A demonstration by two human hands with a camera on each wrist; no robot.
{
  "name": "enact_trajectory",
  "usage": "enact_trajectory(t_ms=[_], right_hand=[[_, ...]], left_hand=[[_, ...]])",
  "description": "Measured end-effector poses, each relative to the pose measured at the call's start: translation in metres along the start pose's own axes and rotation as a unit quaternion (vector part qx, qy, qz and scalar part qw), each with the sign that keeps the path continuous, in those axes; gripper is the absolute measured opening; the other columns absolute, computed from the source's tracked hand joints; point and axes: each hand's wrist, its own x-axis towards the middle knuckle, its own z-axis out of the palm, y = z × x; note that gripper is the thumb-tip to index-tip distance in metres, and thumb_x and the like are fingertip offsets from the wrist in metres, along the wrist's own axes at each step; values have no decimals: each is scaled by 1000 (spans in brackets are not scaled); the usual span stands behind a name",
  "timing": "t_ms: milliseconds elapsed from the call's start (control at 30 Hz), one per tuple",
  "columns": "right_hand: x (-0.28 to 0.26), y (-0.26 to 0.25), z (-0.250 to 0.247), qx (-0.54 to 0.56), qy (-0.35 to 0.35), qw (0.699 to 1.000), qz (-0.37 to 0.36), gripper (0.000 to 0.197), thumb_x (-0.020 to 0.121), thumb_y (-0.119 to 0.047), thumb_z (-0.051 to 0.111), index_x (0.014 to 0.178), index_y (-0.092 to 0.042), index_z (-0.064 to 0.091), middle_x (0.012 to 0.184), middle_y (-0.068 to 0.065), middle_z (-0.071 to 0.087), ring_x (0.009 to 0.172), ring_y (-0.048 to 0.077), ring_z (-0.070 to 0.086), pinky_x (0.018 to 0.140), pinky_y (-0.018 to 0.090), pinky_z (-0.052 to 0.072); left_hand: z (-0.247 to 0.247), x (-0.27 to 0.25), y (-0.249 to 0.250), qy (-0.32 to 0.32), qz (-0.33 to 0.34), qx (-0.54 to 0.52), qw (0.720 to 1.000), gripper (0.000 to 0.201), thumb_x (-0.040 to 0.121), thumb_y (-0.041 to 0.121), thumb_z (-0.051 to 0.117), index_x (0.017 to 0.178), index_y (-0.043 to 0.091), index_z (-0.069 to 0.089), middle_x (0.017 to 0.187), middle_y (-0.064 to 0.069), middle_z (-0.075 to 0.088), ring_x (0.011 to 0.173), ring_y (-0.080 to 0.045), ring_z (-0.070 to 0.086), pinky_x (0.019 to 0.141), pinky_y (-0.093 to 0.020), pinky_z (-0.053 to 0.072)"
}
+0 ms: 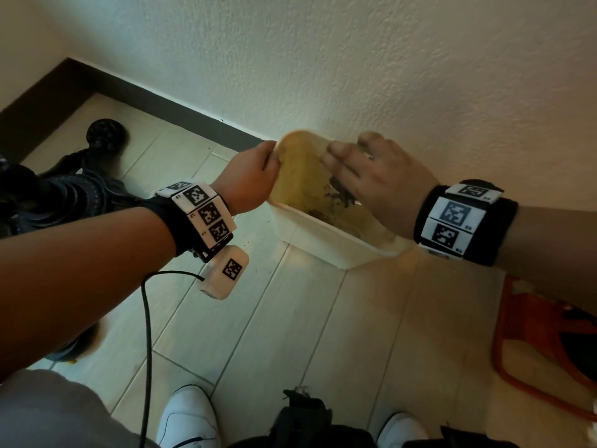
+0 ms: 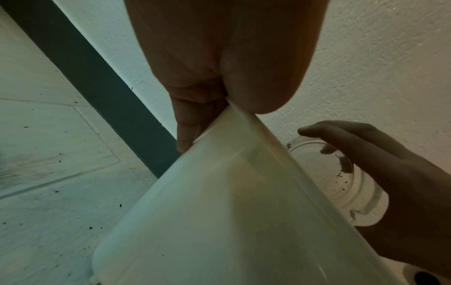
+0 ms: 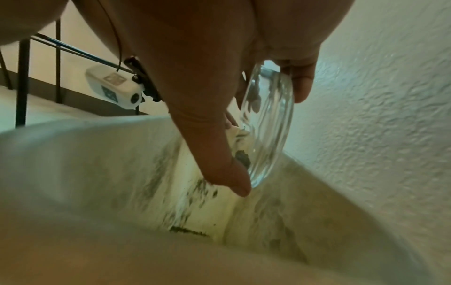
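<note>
A white plastic bin (image 1: 326,240) stands on the tiled floor against the wall, with dark crumbs (image 1: 336,198) stuck to its yellowish inside (image 3: 171,212). My left hand (image 1: 273,156) pinches the bin's rim at its far left corner, thumb and fingers on either side of the rim (image 2: 244,117). My right hand (image 1: 349,153) grips a clear glass dish (image 3: 268,125) tipped on edge over the bin's mouth, thumb (image 3: 219,164) on one face and fingers (image 3: 302,84) on the other. Dark specks cling to the dish (image 2: 341,173). The head view hides most of the dish behind the hand.
A textured wall (image 1: 355,59) with a dark baseboard (image 1: 145,92) runs right behind the bin. A black ornate object (image 1: 64,182) stands to the left and an orange frame (image 1: 533,350) to the right. My white shoes (image 1: 190,415) are below. Dark specks dot the tiles (image 2: 56,190).
</note>
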Motion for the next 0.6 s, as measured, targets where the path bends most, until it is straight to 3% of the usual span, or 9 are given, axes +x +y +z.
enact_trajectory(t_ms=[100,200,333,433,500,600], right_hand=[[-3,-1,0,-12,-14,999,-35,59,99,-5,7,142,3,47,139,25,55,101,48,56,79,53,53],[1,1,1,-3,-26,1000,-10,70,100,-16,-6,144,3,45,141,25,53,100,48,55,80,54,52],[2,4,3,-2,-24,999,-28,58,103,-13,6,144,2,45,141,25,53,100,46,56,84,55,51],[2,2,6,1,-4,1000,-28,50,101,-8,20,145,2,42,142,25,52,99,46,56,84,55,51],[1,2,8,-21,11,998,-50,47,104,-4,19,144,2,44,140,25,54,97,45,58,83,55,52],[1,2,9,-27,22,999,-27,46,105,-6,25,149,1,34,145,25,47,103,45,55,87,55,49]], left_hand=[[0,0,0,-2,1,1,1000,37,106,26,32,118,8,62,88,-1,66,70,-12,57,58,-17,38],[0,1,0,-3,4,-2,1000,37,106,26,32,115,7,63,87,-2,66,77,-19,61,58,-18,38],[-1,0,2,-8,4,-1,1000,38,106,27,32,117,6,62,92,-4,67,81,-21,62,60,-21,40],[-1,-1,3,-5,-1,0,1000,39,106,27,32,120,6,62,99,-7,70,84,-21,62,69,-28,42],[-2,-2,5,-6,-2,1,1000,39,106,26,32,121,5,62,101,-9,71,86,-22,63,72,-29,43],[-3,-2,5,-8,-3,6,1000,39,106,26,32,120,4,62,101,-11,71,88,-25,65,72,-30,43]])
